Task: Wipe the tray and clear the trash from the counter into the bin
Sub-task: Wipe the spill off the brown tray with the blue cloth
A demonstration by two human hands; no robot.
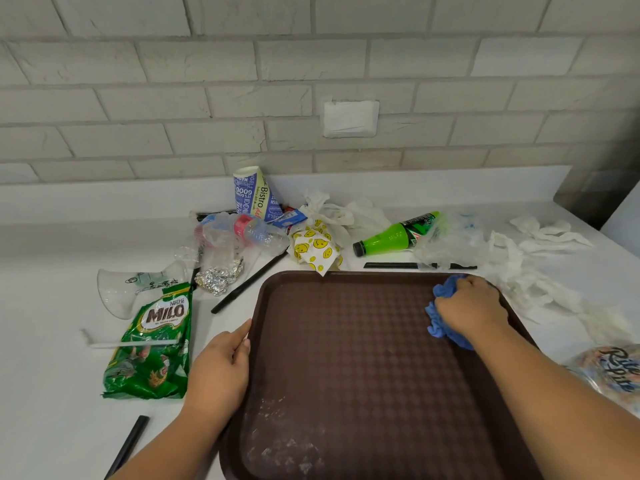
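A dark brown textured tray (pixel 349 344) lies on the white counter in front of me, with white powdery smears near its front left corner. My right hand (pixel 472 306) presses a crumpled blue cloth (pixel 441 308) onto the tray's far right corner. My left hand (pixel 221 368) rests against the tray's left rim, fingers on the edge. Trash lies beyond and left of the tray: a green Milo packet (pixel 152 344), a foil ball (pixel 218 277), a crushed clear bottle (pixel 242 232), a paper cup (pixel 254 194), a smiley-print wrapper (pixel 313 251), a green soda bottle (pixel 394 235). No bin is in view.
Crumpled white tissues (pixel 540 258) and clear plastic (pixel 450 240) spread along the right. Black straws (pixel 247 284) lie near the tray; another (pixel 128 445) at front left. A clear plastic cup (pixel 121 289) lies left. A printed bag (pixel 616 372) sits at the right edge. A brick wall stands behind.
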